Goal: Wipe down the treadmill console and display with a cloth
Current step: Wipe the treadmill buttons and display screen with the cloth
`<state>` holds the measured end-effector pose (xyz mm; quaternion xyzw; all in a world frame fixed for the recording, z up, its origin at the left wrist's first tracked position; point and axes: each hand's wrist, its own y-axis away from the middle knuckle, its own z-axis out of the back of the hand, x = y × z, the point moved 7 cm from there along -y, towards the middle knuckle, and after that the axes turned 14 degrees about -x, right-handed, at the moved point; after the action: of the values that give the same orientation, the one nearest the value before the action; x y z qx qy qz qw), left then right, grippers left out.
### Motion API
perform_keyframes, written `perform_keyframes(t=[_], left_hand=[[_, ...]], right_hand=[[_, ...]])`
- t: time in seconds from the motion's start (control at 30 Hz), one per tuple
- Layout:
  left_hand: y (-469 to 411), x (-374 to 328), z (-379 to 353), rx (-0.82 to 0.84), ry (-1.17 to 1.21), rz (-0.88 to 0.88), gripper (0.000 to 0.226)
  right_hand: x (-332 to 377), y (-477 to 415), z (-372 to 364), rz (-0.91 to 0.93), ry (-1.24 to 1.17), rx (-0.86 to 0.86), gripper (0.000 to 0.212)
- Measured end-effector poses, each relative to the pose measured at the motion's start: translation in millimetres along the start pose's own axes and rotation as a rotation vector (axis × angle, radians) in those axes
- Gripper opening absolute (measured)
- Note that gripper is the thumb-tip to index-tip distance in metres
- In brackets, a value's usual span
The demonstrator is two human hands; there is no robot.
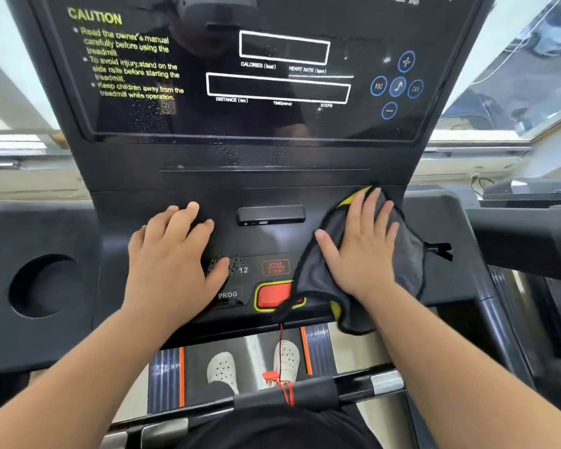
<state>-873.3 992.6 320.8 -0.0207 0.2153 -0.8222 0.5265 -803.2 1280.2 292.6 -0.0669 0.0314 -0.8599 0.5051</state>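
While the right hand [361, 251] is pressed flat, fingers spread, on the grey cloth [405, 254], the left hand [172, 254] is laid open and empty on the bare left half of the lower console [272, 241], the two well apart. The cloth is pinned against the console's right side; a yellow edge shows at its top and bottom, and its lower fold hangs over the red stop button [272, 294]. It looks soft, napped and limp. Droplets are seen beside the left thumb near the "12" marking and on the ledge below the display [227, 124]. The display lies up and away from both hands, its long axis running left to right, glossy black glass with printed yellow text. The right hand is judged better placed for it, since it holds the cloth. The unwiped beads suggest an upward, then leftward sweep is called for.
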Motion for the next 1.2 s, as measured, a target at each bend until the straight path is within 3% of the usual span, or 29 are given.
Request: perform_keyframes(t=[0.17, 0.27, 0.5, 0.67, 0.73, 0.83, 0.97, 1.2], left_hand=[[2.0, -1.4, -2.4, 0.026, 0.011, 0.008, 0.066], [2.8, -0.1, -3.3, 0.027, 0.009, 0.005, 0.067], [2.6, -1.0, -3.1, 0.038, 0.022, 0.008, 0.076], [3.0, -1.9, -1.5, 0.055, 0.014, 0.001, 0.074], [2.4, -1.1, -0.5, 0.068, 0.017, 0.004, 0.076], [1.6, -0.3, 0.5, 0.083, 0.015, 0.009, 0.078], [2.2, -1.5, -1.5, 0.084, -0.001, 0.002, 0.080], [0.9, -1.1, 0.1, 0.091, 0.011, 0.010, 0.085]], right_hand=[[27.1, 58.4, -0.7, 0.381, 0.011, 0.069, 0.075], [-0.5, 82.6, 0.0, 0.455, -0.005, 0.090, 0.072], [-48.7, 26.8, 6.1, 0.169, -0.009, 0.037, 0.095], [-15.8, 4.3, 1.1, -0.092, -0.010, -0.017, 0.099], [11.3, 17.1, -1.7, -0.018, -0.013, -0.003, 0.095], [37.5, 52.7, -0.7, 0.234, -0.001, 0.023, 0.081], [12.5, 93.5, -2.1, 0.432, -0.014, 0.076, 0.069], [-58.6, 33.4, 3.4, 0.031, 0.046, 0.006, 0.093]])
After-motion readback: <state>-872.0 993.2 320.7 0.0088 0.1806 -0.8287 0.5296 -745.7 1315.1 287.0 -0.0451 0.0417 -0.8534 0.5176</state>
